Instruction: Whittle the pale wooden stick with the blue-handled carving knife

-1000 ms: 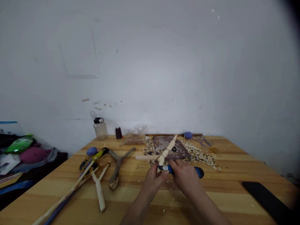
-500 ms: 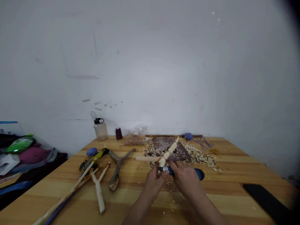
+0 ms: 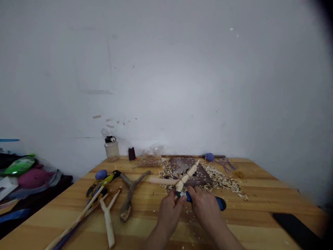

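My right hand (image 3: 205, 207) is wrapped round the blue and black handle of a knife (image 3: 221, 203). Against the near end of a pale carved stick (image 3: 185, 178), my left hand (image 3: 170, 209) is closed, its thumb beside the front of the knife. The stick points up and away to the right, with several rounded, notched segments. Its lower end is partly hidden by the fingers. Beyond the hands lies a dark brown sheet (image 3: 179, 164) with wood shavings (image 3: 225, 182) scattered on and around it. A smooth pale rod (image 3: 161, 181) extends left from behind the carved stick.
Forked sticks (image 3: 131, 194) (image 3: 108, 222), long sticks, yellow-black pruners (image 3: 110, 177) and blue yarn (image 3: 101, 174) lie left. Behind are a bottle (image 3: 112, 150), dark thread spool (image 3: 131, 153), plastic bag (image 3: 151, 158) and purple yarn (image 3: 209, 157). A black flat object (image 3: 293, 225) lies right.
The view has tilted slightly, so the table sits lower in the picture. Both hands keep their grips, and the knife and carved stick have shifted only a little.
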Demonstrator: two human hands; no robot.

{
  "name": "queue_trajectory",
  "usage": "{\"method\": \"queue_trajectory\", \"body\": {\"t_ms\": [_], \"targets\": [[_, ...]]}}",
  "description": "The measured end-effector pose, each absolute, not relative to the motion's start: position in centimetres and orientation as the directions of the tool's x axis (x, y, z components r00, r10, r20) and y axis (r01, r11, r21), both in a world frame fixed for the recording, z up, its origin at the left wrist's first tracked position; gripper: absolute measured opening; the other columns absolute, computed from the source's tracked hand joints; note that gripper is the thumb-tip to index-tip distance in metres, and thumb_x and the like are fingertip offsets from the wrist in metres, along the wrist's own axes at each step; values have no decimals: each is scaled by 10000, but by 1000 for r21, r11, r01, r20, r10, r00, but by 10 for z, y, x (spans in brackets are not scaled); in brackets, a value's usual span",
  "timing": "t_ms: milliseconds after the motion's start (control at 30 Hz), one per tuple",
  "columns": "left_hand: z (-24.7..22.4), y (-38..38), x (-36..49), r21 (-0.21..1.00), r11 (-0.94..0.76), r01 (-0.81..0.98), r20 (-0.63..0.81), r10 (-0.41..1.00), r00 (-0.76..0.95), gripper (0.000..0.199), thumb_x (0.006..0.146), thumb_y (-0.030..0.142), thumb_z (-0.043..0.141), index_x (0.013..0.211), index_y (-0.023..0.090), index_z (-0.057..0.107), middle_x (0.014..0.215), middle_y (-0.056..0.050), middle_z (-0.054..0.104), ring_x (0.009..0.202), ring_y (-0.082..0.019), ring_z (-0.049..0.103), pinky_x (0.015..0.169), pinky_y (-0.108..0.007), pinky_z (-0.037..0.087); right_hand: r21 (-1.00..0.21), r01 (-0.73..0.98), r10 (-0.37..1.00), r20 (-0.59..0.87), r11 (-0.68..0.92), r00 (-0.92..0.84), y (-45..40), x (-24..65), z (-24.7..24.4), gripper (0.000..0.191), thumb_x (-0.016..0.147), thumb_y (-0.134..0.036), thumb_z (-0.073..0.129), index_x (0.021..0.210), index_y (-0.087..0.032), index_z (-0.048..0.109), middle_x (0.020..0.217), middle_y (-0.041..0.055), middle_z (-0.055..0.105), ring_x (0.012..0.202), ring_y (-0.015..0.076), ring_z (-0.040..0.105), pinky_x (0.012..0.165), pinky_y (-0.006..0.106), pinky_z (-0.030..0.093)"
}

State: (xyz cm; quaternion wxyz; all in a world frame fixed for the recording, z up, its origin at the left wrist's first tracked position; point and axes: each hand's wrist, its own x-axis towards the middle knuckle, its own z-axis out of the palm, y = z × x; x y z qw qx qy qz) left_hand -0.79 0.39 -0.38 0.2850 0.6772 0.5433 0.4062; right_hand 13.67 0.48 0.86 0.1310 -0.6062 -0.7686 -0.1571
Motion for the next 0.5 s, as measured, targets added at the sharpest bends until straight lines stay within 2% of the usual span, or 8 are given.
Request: {"method": "queue_trajectory", "body": {"t_ms": [233, 500], "targets": [[-1, 5, -5, 753, -185, 631, 207, 978, 40, 339, 814, 411, 405, 965, 152, 563, 852, -104, 668, 799, -207, 601, 665, -243, 381, 120, 980, 862, 468, 157, -195, 9, 134, -3, 208, 822, -174, 470, 1002, -243, 549, 800, 44, 607, 745, 202, 569, 650, 293, 315], [3, 1, -4, 670, -95, 736, 158, 987, -16, 362, 814, 443, 387, 944, 158, 568, 822, -119, 675, 770, -226, 617, 622, -256, 367, 122, 983, 872, 454, 140, -181, 11, 132, -1, 205, 817, -140, 473, 987, -222, 554, 783, 50, 614, 748, 191, 572, 646, 282, 303]]}}
